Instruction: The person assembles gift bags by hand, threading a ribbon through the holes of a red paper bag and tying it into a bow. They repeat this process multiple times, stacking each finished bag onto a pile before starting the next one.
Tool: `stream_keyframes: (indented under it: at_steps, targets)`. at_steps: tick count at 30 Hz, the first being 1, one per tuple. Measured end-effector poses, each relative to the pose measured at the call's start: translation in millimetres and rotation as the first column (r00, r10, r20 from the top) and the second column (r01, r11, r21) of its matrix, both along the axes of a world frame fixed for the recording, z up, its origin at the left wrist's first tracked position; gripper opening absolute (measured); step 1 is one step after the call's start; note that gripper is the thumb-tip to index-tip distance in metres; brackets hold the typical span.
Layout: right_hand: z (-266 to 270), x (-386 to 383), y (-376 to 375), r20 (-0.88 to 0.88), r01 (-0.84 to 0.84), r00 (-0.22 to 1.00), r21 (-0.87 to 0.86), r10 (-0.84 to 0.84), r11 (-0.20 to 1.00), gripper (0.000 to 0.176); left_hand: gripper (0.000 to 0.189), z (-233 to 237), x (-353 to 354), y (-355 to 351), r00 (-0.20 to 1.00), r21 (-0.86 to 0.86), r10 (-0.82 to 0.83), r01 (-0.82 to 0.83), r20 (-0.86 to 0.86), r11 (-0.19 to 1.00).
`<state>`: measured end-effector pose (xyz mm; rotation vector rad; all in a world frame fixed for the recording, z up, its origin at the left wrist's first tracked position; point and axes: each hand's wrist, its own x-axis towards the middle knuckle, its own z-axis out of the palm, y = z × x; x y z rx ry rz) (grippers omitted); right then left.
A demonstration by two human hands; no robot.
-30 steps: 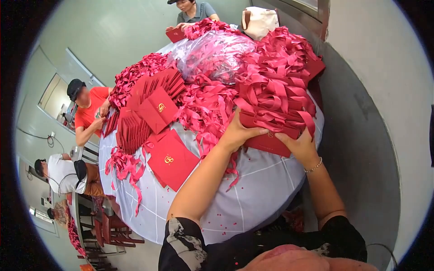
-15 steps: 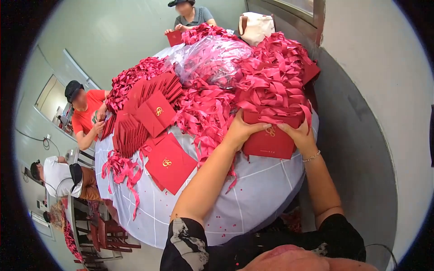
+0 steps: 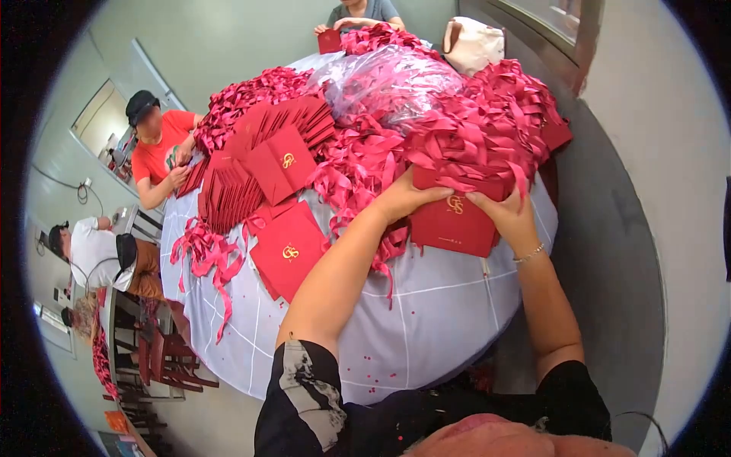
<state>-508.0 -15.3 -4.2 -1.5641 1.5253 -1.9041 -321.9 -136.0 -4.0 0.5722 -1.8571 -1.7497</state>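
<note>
Clamped from both sides, the red bag bundle (image 3: 454, 230) is held between the left hand (image 3: 407, 199) and the right hand (image 3: 516, 222): thumbs are pressed to the front face near its top edge, and how the fingers are placed behind cannot be told. Over the right side of the round table it sits, just in front of the ribbon heap (image 3: 464, 141), its lower edge just above or on the pale checked tablecloth (image 3: 449, 301); contact there cannot be made out.

The step in hand, by the look of it, is the gathering and squaring of the bundle. What is called for by the next move, as judged from here, is even pressure from both palms, so that no layer is let slip and no ribbon is snagged or pulled.

And the look of it! Deep red, flat, crisp-edged, tilted with its front turned up to view. A gold monogram (image 3: 455, 204) is set high between the thumbs, and small print is carried near the bottom edge. Glossy pinkish-red ribbons are looped and tangled over the top, one strand being draped by the right hand. How many layers are held can't be counted.
</note>
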Motion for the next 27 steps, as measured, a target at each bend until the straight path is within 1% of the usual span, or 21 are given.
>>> stream_keyframes:
  at_steps: [1,2,3,4,6,7,9,10,12,13,14,15,16,17,19,20,21,23,24,26,27]
  targets:
    - [9,6,4,0.251,-0.195,0.95,0.007,0.187,0.981,0.065,0.059,-6,2,-5,1.0,0.007,0.016,-0.016,-0.003,1.0]
    - [1,3,1,0.25,-0.209,0.948,0.016,0.199,0.978,0.065,0.066,-12,5,-9,0.998,-0.242,0.031,-0.015,0.062,0.97]
    - [-13,-5,-1,0.173,-0.12,0.979,0.042,0.112,0.992,0.064,0.074,-21,7,-16,0.99,-0.474,0.06,0.006,0.125,0.881]
    - [-17,-7,-1,0.091,-0.027,0.996,0.059,0.022,0.998,0.062,0.09,-32,10,-29,0.955,-0.529,0.117,0.047,0.273,0.847]
    - [-18,-11,-3,0.116,-0.071,0.991,0.092,0.06,0.993,0.061,0.095,-44,16,-43,0.931,-0.508,0.161,0.03,0.328,0.861]
    - [-19,-12,-5,0.072,-0.038,0.997,0.067,0.034,0.997,0.056,0.087,-15,25,-27,0.896,-0.413,0.154,0.036,0.417,0.91]
    - [-26,-13,-9,0.028,-0.011,1.0,0.046,0.01,0.999,0.051,0.076,-20,35,-51,0.954,-0.167,-0.026,0.079,0.299,0.983]
    - [-31,-14,-11,-0.011,0.038,0.999,0.047,-0.038,0.998,0.053,0.064,-22,46,-58,0.902,-0.357,0.153,0.0,0.403,0.934]
    - [-31,-11,-11,-0.058,0.083,0.995,0.046,-0.08,0.995,0.055,0.074,-24,66,-65,0.829,-0.518,0.186,0.14,0.527,0.844]
    - [-28,-7,-9,-0.132,0.152,0.98,0.039,-0.146,0.988,0.057,0.072,-25,68,-65,0.662,-0.588,0.355,0.161,0.66,0.793]
    - [-26,-3,-8,-0.204,0.22,0.956,0.025,-0.211,0.975,0.06,0.071,-28,72,-62,0.643,-0.626,0.447,0.065,0.621,0.777]
    - [-24,1,-9,-0.209,0.215,0.956,0.026,-0.205,0.976,0.06,0.069,-21,75,-52,0.614,-0.66,0.535,-0.03,0.58,0.75]
    - [-21,5,-10,-0.27,0.245,0.932,-0.022,-0.242,0.969,0.061,0.051,-19,75,-51,0.549,-0.678,0.592,-0.06,0.59,0.732]
    - [-19,8,-12,-0.326,0.274,0.902,-0.073,-0.282,0.959,0.062,0.051,-18,75,-52,0.55,-0.677,0.593,-0.066,0.589,0.733]
    - [-20,9,-28,-0.265,0.224,0.934,-0.085,-0.239,0.971,0.064,0.039,-19,73,-52,0.409,-0.725,0.695,-0.107,0.592,0.681]
    - [-22,7,-40,-0.2,0.178,0.96,-0.102,-0.195,0.979,0.065,0.037,-21,70,-48,0.426,-0.774,0.751,-0.16,0.505,0.612]
    - [-25,5,-52,-0.203,0.177,0.96,-0.098,-0.194,0.979,0.069,0.037,-26,69,-52,0.432,-0.774,0.748,-0.158,0.505,0.614]
    - [-38,-2,-78,-0.384,0.268,0.863,-0.203,-0.328,0.942,0.076,0.042,-42,69,-65,0.591,-0.768,0.693,-0.184,0.413,0.614]
    - [-35,5,-83,-0.319,0.308,0.888,-0.122,-0.331,0.943,0.082,0.042,-41,69,-63,0.596,-0.768,0.687,-0.175,0.416,0.616]
    - [-20,15,-83,-0.355,0.288,0.888,-0.065,-0.292,0.955,0.085,0.048,-36,68,-53,0.714,-0.749,0.629,-0.227,0.307,0.622]
    - [-31,14,-90,-0.422,0.348,0.831,-0.114,-0.362,0.931,0.086,0.048,-34,67,-45,0.721,-0.747,0.618,-0.214,0.314,0.629]
